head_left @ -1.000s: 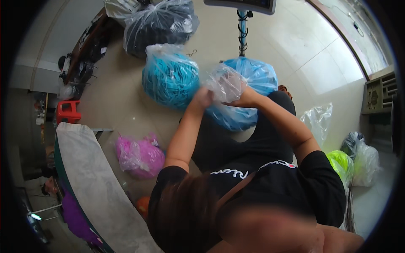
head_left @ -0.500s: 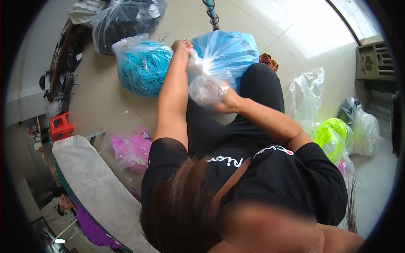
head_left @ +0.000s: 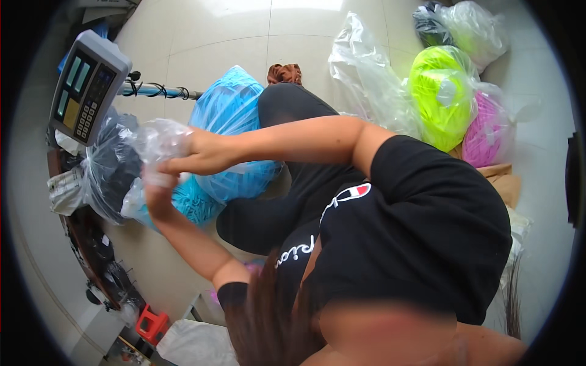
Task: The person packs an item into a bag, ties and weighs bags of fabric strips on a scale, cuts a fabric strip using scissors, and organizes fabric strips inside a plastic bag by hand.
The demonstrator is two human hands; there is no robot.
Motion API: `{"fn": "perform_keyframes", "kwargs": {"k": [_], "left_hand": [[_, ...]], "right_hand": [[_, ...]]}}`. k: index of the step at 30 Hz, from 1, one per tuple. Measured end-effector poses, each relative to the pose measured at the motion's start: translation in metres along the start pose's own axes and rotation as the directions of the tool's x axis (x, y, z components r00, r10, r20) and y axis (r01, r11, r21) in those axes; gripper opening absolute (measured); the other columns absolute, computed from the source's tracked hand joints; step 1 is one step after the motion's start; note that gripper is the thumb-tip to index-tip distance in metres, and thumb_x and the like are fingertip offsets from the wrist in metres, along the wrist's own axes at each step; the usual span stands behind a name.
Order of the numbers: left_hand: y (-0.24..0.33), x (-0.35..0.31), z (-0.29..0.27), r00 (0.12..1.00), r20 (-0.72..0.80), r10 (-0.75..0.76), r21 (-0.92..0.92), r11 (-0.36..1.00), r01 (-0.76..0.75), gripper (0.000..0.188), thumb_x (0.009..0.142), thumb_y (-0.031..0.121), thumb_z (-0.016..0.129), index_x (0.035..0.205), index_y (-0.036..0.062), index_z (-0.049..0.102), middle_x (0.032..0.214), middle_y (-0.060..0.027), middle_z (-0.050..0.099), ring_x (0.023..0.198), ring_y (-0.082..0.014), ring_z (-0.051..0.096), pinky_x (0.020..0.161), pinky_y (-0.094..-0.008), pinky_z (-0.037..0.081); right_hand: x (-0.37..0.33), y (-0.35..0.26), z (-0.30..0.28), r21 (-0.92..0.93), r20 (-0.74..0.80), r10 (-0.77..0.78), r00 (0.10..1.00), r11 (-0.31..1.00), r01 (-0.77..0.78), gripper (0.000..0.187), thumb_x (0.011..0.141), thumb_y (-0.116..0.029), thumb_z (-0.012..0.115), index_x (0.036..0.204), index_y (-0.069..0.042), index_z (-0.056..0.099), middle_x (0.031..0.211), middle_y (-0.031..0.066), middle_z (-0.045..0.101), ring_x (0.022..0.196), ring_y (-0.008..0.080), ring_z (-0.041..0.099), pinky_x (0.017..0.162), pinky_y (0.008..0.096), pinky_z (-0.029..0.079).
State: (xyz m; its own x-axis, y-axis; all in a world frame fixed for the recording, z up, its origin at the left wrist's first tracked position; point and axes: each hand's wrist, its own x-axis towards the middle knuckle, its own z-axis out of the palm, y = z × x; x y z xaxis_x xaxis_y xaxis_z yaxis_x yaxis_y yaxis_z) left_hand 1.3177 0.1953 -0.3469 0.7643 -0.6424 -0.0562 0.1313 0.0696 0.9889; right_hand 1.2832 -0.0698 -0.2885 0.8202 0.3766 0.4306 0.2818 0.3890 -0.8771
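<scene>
A large clear plastic bag filled with blue strips [head_left: 235, 143] rests on the floor against my bent leg. My right hand [head_left: 207, 151] is closed around a bunched piece of clear plastic [head_left: 160, 139], which looks like this bag's gathered neck. Just below it, my left hand [head_left: 160, 188] is smeared by motion, its fingers curled at the lower end of the bunched plastic. Behind my hands lies a second clear bag with turquoise strips [head_left: 192, 200], partly covered by my left forearm.
A digital scale display [head_left: 85, 91] stands at the far left, its blue pole [head_left: 159, 91] wrapped in black cable. Bags of dark material [head_left: 113, 161], neon yellow material [head_left: 439, 97] and pink material [head_left: 485, 131] sit around me. A red stool [head_left: 152, 324] is at lower left.
My view has turned left, bringing the scale display in. Both hands have drawn together at the bunched plastic, and my right arm now reaches across the blue bag.
</scene>
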Motion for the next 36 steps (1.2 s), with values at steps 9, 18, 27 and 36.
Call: {"fn": "perform_keyframes", "kwargs": {"k": [9, 18, 27, 36], "left_hand": [[0.047, -0.037, 0.143, 0.721, -0.693, -0.003, -0.063, 0.996, -0.057, 0.024, 0.089, 0.019, 0.060, 0.106, 0.0043, 0.053, 0.086, 0.0009, 0.055, 0.068, -0.0069, 0.050, 0.057, -0.0206, 0.040], [0.015, -0.062, 0.107, 0.719, -0.691, 0.072, -0.532, 0.623, -0.574, 0.039, 0.098, 0.018, 0.045, 0.062, 0.0154, 0.030, 0.054, 0.0054, 0.021, 0.047, -0.0069, 0.021, 0.059, -0.0228, 0.030], [0.057, -0.048, 0.180, 0.384, -0.805, 0.452, 0.323, 0.877, -0.356, 0.048, 0.098, 0.026, 0.045, 0.135, -0.0005, 0.033, 0.077, 0.0001, 0.039, 0.058, -0.0073, 0.028, 0.057, -0.0225, 0.030], [0.076, 0.009, 0.176, 0.764, -0.607, 0.218, 0.230, 0.969, -0.094, 0.048, 0.094, 0.029, 0.055, 0.132, 0.0048, 0.038, 0.080, 0.0001, 0.040, 0.061, -0.0053, 0.032, 0.054, -0.0184, 0.030]], "right_hand": [[0.011, -0.006, 0.041, -0.476, -0.088, -0.141, 0.986, 0.875, 0.083, 0.077, 0.076, -0.059, 0.064, 0.108, 0.009, 0.048, 0.111, 0.0258, 0.048, 0.101, 0.0368, 0.045, 0.094, 0.0422, 0.037], [-0.034, 0.085, 0.039, -0.250, 0.220, -0.143, 0.965, 0.948, 0.197, 0.036, 0.095, -0.032, 0.050, 0.112, 0.000, 0.050, 0.099, 0.0219, 0.060, 0.095, 0.0352, 0.059, 0.082, 0.0409, 0.045], [0.001, 0.127, 0.074, -0.619, 0.213, 0.042, 0.976, 0.779, 0.102, 0.023, 0.083, -0.017, 0.053, 0.085, 0.005, 0.060, 0.076, 0.0242, 0.063, 0.075, 0.0422, 0.061, 0.069, 0.0470, 0.048], [-0.027, 0.034, 0.032, -0.617, 0.547, 0.238, 0.803, 0.763, 0.195, 0.034, 0.076, -0.024, 0.059, 0.090, 0.007, 0.059, 0.082, 0.0239, 0.061, 0.087, 0.0384, 0.059, 0.081, 0.0445, 0.046]]}}
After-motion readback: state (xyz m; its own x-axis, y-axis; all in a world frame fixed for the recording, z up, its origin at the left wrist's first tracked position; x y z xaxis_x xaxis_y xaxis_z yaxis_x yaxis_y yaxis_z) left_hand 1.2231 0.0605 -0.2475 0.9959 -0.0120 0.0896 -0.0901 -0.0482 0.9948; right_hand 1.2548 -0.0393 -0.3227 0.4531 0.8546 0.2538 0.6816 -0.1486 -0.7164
